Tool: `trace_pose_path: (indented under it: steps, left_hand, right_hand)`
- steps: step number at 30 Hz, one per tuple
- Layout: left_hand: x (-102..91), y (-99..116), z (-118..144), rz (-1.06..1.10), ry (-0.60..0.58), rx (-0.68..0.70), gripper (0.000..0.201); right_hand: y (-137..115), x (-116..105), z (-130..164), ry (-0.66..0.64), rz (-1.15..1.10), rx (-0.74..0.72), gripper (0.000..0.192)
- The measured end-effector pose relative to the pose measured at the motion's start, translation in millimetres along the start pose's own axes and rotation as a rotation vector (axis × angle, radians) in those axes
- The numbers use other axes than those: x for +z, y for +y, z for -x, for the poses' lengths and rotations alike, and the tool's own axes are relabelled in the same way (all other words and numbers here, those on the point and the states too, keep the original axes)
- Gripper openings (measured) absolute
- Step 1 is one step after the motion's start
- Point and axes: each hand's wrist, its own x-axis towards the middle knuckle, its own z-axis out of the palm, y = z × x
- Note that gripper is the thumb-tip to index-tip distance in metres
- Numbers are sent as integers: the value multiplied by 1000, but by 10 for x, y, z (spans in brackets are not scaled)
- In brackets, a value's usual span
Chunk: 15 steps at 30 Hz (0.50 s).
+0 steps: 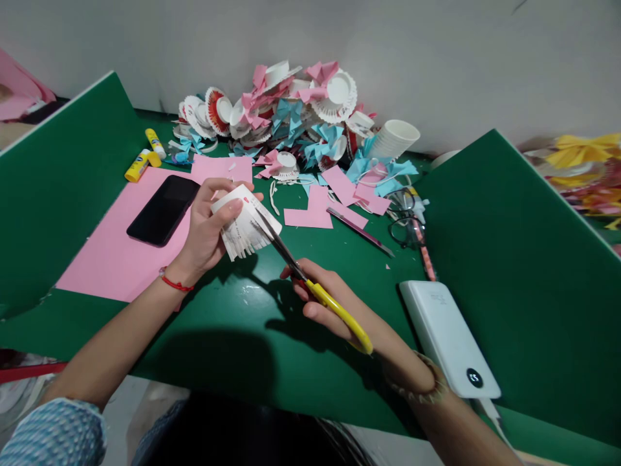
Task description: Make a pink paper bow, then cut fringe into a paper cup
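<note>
My left hand [206, 223] is closed around a white paper cup [250, 226] with print on its side, thumb pressed on the wall. Narrow strips are cut along the lower part of the cup's edge. My right hand [323, 294] grips scissors [334, 310] with yellow handles. Their blades point up and left and lie at the cup's uncut part; how far they are apart is hard to tell. A pink sheet [104, 259] with a black phone [163, 210] on it lies left of my left hand.
Finished-looking cup flowers with pink and blue paper bows [291, 123] are heaped against the wall, beside stacked paper cups [395, 137]. Glue sticks [140, 165], a craft knife [359, 232], eyeglasses [406, 220] and a white power bank [449, 336] lie around. Green partitions [524, 272] flank the table.
</note>
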Motion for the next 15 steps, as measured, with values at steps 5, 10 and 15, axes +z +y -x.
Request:
trace_pose_path:
  steps: [5,10,15]
  left_hand:
    - [-4,5,0,-12,-8,-5,33]
    - [-5,8,-4,-12,-8,-2,32]
    - [-5,8,-3,-31,3,-5,34]
  right_hand:
    - [13,-1,7,3,-1,-6,68]
    - [16,-5,9,8,1,-16,66]
    - [9,-5,1,10,11,-15,68]
